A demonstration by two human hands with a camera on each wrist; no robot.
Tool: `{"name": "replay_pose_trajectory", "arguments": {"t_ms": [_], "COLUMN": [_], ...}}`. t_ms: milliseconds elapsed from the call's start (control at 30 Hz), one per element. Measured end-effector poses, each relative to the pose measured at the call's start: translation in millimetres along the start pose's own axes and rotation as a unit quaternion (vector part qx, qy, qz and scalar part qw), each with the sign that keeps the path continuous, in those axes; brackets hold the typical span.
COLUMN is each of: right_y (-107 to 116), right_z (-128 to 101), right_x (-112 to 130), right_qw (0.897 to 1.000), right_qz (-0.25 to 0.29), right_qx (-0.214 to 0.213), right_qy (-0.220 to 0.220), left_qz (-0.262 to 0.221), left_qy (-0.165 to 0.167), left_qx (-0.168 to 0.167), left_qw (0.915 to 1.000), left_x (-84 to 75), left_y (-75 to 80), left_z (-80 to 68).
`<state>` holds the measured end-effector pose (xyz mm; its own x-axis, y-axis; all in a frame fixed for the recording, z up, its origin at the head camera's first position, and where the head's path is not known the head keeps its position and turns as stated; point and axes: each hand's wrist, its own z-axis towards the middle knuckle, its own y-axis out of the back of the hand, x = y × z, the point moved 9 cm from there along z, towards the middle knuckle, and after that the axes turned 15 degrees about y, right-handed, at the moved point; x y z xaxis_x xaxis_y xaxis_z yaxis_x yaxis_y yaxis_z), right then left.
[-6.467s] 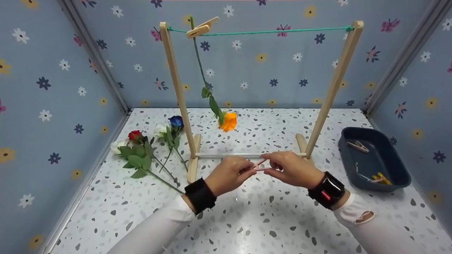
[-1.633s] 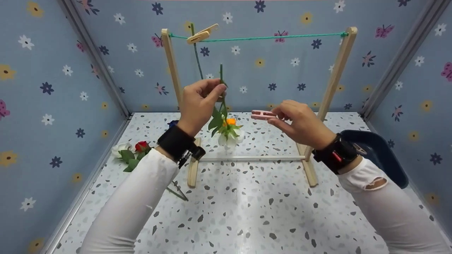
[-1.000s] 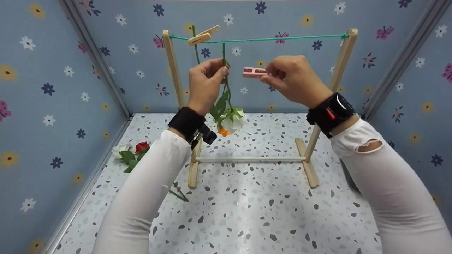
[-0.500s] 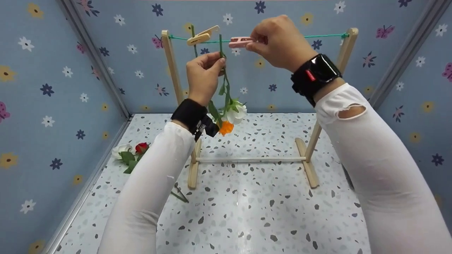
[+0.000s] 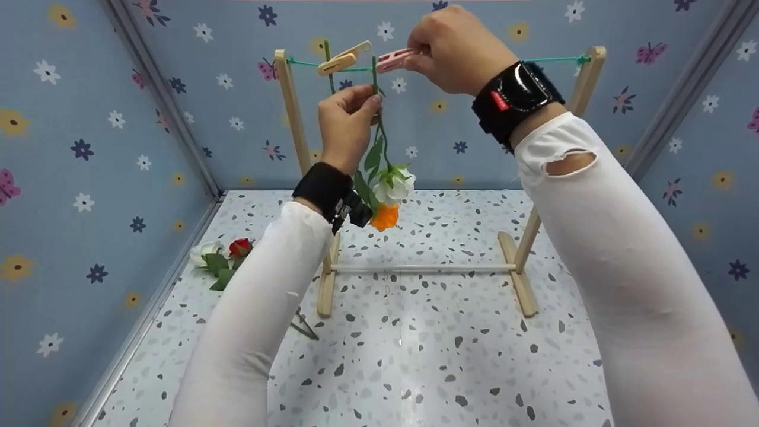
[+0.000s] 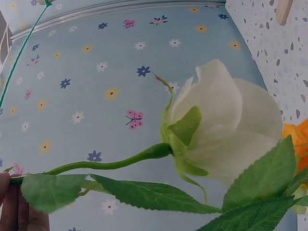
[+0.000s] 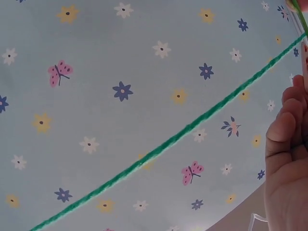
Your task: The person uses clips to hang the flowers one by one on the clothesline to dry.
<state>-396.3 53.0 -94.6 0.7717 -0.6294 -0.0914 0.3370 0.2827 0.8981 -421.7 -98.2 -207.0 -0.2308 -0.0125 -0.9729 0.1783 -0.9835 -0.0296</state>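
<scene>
From the head view, the left hand point(image 5: 345, 127) pinches the green stem of a white rose point(image 5: 396, 184), holding it upright with the bloom hanging down, the stem's top against the green string point(image 5: 551, 59) of a wooden rack point(image 5: 293, 124). The right hand point(image 5: 456, 47) grips a pink clothespin point(image 5: 391, 59) at the string, its tip right at the stem; whether it has already clamped is hard to tell. A beige clothespin point(image 5: 341, 59) beside it holds another stem, whose orange flower point(image 5: 384, 216) hangs just below the white one.

The left wrist view alone shows the white rose point(image 6: 226, 130) close up, with serrated leaves, fingertips point(image 6: 14, 207) on the stem at the left edge and the orange flower point(image 6: 296, 144) behind.

The right wrist view shows only the string point(image 7: 168, 142) crossing the wallpaper and curled fingers point(image 7: 286, 163) at the right edge.

The floor is speckled white terrazzo point(image 5: 415, 356); a red rose and a white rose point(image 5: 222, 258) lie by the left wall. Blue wallpaper with flowers and butterflies encloses the space.
</scene>
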Motion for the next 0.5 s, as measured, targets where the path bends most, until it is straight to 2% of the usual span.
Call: {"name": "replay_pose_trajectory", "arguments": {"t_ms": [233, 500], "right_y": [-5.6, -12.7], "right_z": [9.5, 13.2], "right_x": [1.0, -0.8], "right_qw": [1.000, 0.999], "right_qz": [-0.009, -0.013], "right_qx": [0.028, 0.032], "right_qy": [-0.002, 0.007], "left_qz": [0.002, 0.014], "left_qy": [-0.005, -0.013], "left_qx": [-0.001, -0.006], "left_qw": [1.0000, 0.9998], "left_x": [-1.0, -0.3], "left_y": [-1.2, -2.9], "left_z": [0.4, 1.0]}}
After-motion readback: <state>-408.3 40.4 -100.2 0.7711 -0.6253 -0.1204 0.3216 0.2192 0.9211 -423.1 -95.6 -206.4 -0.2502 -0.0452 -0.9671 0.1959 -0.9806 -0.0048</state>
